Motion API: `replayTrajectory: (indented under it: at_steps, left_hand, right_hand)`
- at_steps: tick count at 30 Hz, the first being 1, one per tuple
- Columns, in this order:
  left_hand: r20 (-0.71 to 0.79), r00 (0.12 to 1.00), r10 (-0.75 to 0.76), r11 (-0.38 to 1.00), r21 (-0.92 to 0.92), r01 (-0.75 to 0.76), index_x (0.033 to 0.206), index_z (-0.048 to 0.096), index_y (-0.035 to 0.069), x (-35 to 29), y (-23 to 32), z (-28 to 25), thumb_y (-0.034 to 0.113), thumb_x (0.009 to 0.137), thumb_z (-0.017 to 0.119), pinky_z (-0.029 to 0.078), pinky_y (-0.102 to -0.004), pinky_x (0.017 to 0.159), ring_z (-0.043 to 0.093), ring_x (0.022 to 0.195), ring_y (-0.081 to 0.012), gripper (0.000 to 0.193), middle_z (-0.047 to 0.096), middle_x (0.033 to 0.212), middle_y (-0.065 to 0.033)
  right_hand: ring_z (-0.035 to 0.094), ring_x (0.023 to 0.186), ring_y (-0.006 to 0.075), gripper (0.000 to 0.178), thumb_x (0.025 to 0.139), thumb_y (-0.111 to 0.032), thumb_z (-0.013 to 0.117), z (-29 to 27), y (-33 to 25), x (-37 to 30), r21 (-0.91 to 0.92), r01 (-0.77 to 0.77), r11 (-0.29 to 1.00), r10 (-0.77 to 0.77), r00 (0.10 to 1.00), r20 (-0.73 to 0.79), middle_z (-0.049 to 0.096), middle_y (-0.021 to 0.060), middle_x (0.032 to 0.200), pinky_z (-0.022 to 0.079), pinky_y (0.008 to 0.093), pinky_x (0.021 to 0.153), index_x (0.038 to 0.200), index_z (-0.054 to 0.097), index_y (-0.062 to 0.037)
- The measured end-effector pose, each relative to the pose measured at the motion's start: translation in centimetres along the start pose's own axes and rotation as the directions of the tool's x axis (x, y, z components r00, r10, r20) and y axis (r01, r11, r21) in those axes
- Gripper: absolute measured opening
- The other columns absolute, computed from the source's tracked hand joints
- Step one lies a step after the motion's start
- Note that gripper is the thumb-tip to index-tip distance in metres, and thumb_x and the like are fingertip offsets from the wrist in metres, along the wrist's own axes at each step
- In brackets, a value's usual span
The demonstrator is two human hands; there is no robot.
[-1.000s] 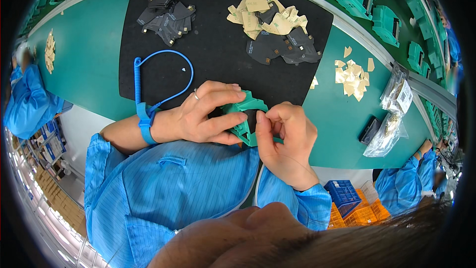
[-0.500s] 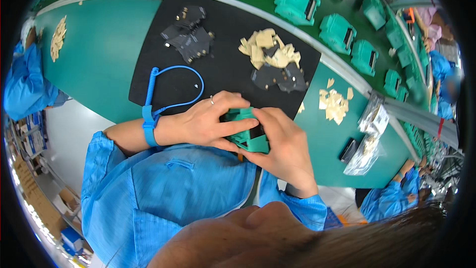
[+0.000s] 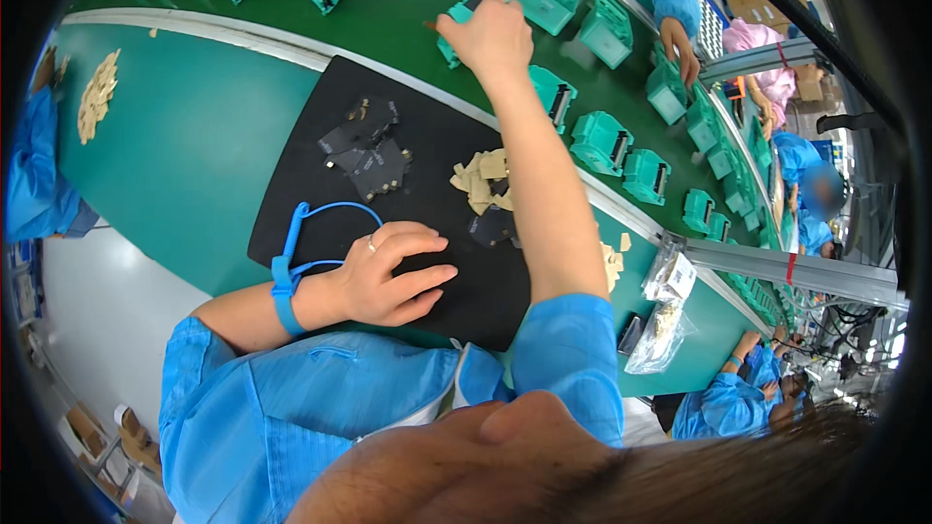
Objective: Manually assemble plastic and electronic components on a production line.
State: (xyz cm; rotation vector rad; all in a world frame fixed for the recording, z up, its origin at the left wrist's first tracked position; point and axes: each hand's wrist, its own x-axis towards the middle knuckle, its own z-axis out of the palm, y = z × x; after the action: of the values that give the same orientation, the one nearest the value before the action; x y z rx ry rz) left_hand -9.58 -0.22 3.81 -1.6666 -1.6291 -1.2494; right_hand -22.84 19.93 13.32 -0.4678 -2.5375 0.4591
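Observation:
Stretched far out over the green conveyor belt, my right hand is closed around a small green plastic housing. The hand covers most of that housing. My left hand holds nothing; its fingers are spread just above the near part of the black mat. A blue wrist strap with a coiled cord circles my left wrist. Farther up the mat lies a pile of dark flat pieces. My right forearm partly hides a heap of cream-coloured pieces and more dark pieces.
Several green housings stand along the belt, behind a metal rail. Right of the mat are cream scraps, a clear bag and a small black object. A co-worker's hand reaches in at upper right.
Both hands were holding a green housing near my body. My right hand has carried it forward to the belt; my left has let go and opened. The view has shifted.

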Motion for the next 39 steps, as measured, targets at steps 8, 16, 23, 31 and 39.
replayTrajectory:
  at_steps: [8, 16, 23, 31, 39]
  left_hand:
    - [-0.025, 1.000, 0.018, 1.000, 0.016, -0.017, 0.098, 0.065, 0.009, -0.2, 0.2, 0.6, 0.005, 0.061, 0.068, 0.047, -0.0264, 0.052, 0.058, 0.089, -0.0271, 0.038, 0.055, 0.106, -0.0105]
    - [-0.023, 1.000, 0.019, 0.995, 0.100, -0.017, 0.105, 0.061, 0.009, 1.0, -0.1, 0.7, 0.010, 0.059, 0.076, 0.053, -0.0357, 0.069, 0.057, 0.098, -0.0350, 0.048, 0.054, 0.114, -0.0156]
    - [0.161, 0.982, 0.097, 0.994, -0.069, -0.087, 0.111, 0.057, 0.004, 1.2, 1.5, 1.6, 0.016, 0.057, 0.077, 0.054, -0.0358, 0.068, 0.059, 0.094, -0.0344, 0.059, 0.054, 0.111, -0.0179]
    - [0.621, 0.777, -0.106, 0.994, 0.065, 0.083, 0.119, 0.053, 0.006, 2.6, 3.3, 2.6, 0.028, 0.060, 0.076, 0.051, -0.0347, 0.076, 0.053, 0.103, -0.0283, 0.067, 0.051, 0.112, -0.0117]
    - [0.424, 0.695, -0.581, 0.635, -0.298, 0.713, 0.099, 0.064, -0.002, 3.3, 1.2, 1.5, 0.015, 0.075, 0.073, 0.052, -0.0286, 0.070, 0.063, 0.080, -0.0186, 0.030, 0.063, 0.092, -0.0123]
  right_hand:
    - [0.062, 0.089, 0.0318, 0.055, 0.066, -0.044, 0.074, -5.5, 5.9, -4.9, -0.354, 0.063, 0.933, 0.022, 0.973, 0.231, 0.062, 0.0136, 0.097, 0.051, 0.0434, 0.071, 0.098, 0.062, -0.0016]
    - [0.047, 0.060, 0.0114, 0.010, 0.072, -0.004, 0.070, -7.2, 10.7, -14.1, 0.704, 0.090, 0.705, -0.181, 0.982, 0.056, 0.050, 0.0021, 0.070, 0.038, 0.0240, 0.054, 0.078, 0.062, 0.0003]
    - [0.053, 0.067, 0.0084, 0.012, 0.080, -0.004, 0.065, -7.7, 10.8, -25.0, 0.809, -0.576, 0.116, -0.487, 0.677, 0.552, 0.057, 0.0048, 0.089, 0.042, 0.0202, 0.055, 0.090, 0.064, 0.0020]
    - [0.058, 0.075, 0.0237, 0.026, 0.069, -0.005, 0.071, -5.9, 10.1, -21.5, 0.354, 0.218, 0.910, -0.272, 0.956, 0.110, 0.055, 0.0070, 0.087, 0.048, 0.0335, 0.063, 0.093, 0.064, -0.0042]
    - [0.057, 0.082, 0.0251, 0.019, 0.066, -0.003, 0.070, -5.6, 9.6, -21.5, 0.286, 0.298, 0.911, -0.340, 0.934, 0.108, 0.052, 0.0042, 0.080, 0.048, 0.0349, 0.065, 0.080, 0.059, -0.0053]
